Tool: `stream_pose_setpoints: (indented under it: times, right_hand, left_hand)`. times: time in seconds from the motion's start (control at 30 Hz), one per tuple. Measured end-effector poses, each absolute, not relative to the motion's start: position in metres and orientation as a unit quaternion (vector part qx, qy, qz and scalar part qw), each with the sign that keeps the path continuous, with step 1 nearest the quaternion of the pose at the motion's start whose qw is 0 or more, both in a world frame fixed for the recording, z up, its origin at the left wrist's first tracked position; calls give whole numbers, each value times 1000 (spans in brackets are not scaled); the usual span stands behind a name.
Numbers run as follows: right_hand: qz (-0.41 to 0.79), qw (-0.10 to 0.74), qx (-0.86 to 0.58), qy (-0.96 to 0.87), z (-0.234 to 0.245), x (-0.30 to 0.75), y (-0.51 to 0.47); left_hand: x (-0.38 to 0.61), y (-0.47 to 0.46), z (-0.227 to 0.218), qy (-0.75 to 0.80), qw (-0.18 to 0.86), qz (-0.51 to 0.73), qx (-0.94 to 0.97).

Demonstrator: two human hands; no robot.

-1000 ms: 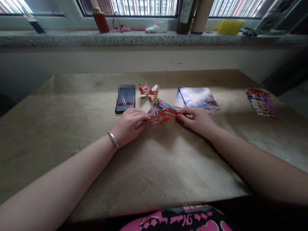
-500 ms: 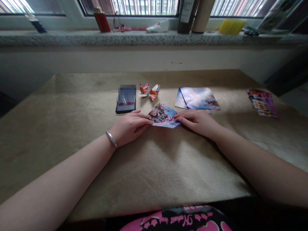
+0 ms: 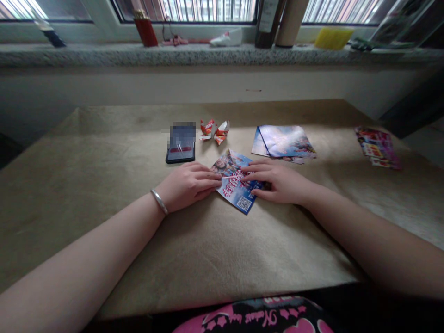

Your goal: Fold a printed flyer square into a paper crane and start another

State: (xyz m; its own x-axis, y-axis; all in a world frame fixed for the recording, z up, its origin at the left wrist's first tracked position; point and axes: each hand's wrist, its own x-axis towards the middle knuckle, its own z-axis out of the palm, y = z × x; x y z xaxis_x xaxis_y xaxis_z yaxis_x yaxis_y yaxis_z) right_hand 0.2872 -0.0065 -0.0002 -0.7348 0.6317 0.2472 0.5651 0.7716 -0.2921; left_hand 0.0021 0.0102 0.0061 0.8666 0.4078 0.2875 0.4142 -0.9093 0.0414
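A glossy blue printed flyer (image 3: 235, 190) lies on the table as a diamond, one corner towards me. Its face shows pink lettering, pictured figures and a QR code. My left hand (image 3: 187, 182), with a silver bangle at the wrist, has its fingers closed together over the flyer's left corner; its thumb is hidden. Across the right side of the flyer lies my right hand (image 3: 277, 181), fingers spread and thumb apart, covering part of the print. Just behind the flyer sits a folded red-and-white paper piece (image 3: 222, 134).
A dark phone (image 3: 181, 148) lies beyond my left hand. Several glossy sheets (image 3: 289, 141) are stacked behind my right hand. Colourful printed papers (image 3: 378, 148) lie at the far right of the table (image 3: 222, 259). Various items, including a yellow block (image 3: 333, 38), stand on the windowsill (image 3: 194, 56).
The flyer's near part, turned out of sight before, now lies opened towards me, showing the lettering and QR code. My right hand has shifted slightly left onto it and its fingers have spread.
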Motion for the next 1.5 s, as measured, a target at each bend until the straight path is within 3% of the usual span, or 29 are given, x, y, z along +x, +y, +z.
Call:
stream_pose_setpoints:
  times: [0.2, 0.37, 0.9, 1.23, 1.5]
  right_hand:
    - [32, 170, -328, -929, 3, 282, -12]
    - [90, 173, -306, -932, 8, 279, -13]
    - [57, 162, -302, -938, 9, 282, -13]
    - [251, 196, -246, -915, 7, 297, -6]
    - [150, 175, -287, -930, -1, 304, -1]
  left_hand:
    - [5, 4, 11, -211, 95, -114, -966]
    - [12, -5, 11, -210, 136, -126, -960]
    - [9, -5, 14, -222, 53, -109, -968]
    - [-5, 8, 8, -299, 1, -82, -951]
    - [-10, 9, 11, -258, -14, -62, -964]
